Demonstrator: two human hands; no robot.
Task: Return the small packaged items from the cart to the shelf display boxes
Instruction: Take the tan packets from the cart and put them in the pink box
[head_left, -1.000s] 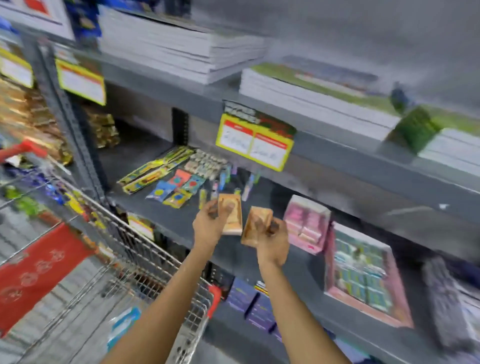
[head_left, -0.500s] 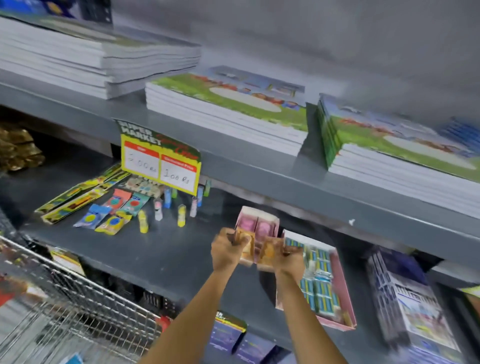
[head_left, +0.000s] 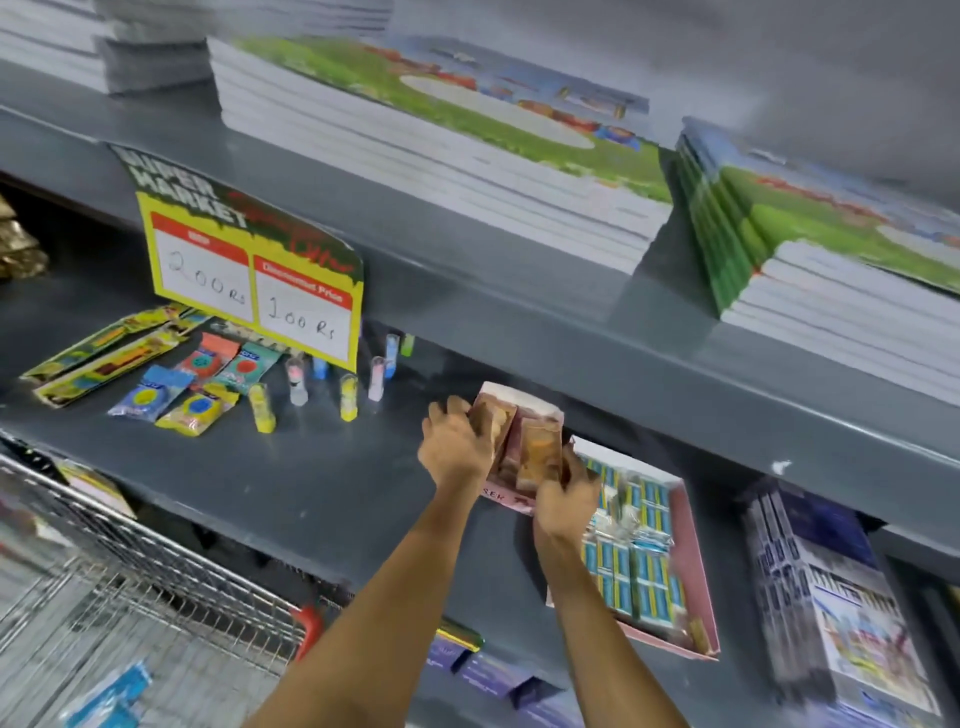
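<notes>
My left hand (head_left: 454, 446) grips a small tan packet (head_left: 493, 423), and my right hand (head_left: 563, 493) grips a second tan packet (head_left: 541, 451). Both packets are held upright inside the small pink display box (head_left: 524, 402) on the grey middle shelf (head_left: 291, 467). Right of it lies a larger pink display box (head_left: 688, 551) filled with several blue-green packets. The wire cart (head_left: 130, 613) stands at the lower left with a blue packet (head_left: 111, 696) in it.
A yellow price sign (head_left: 254, 283) hangs from the upper shelf edge. Loose sharpener packets and small tubes (head_left: 262, 408) sit on the shelf to the left. Stacks of notebooks (head_left: 441, 135) fill the upper shelf. A blue-white pack (head_left: 831, 603) lies at the right.
Both hands have carried the two tan packets from over the cart side rightward and forward, into the small pink box. My view has swung right, away from the cart.
</notes>
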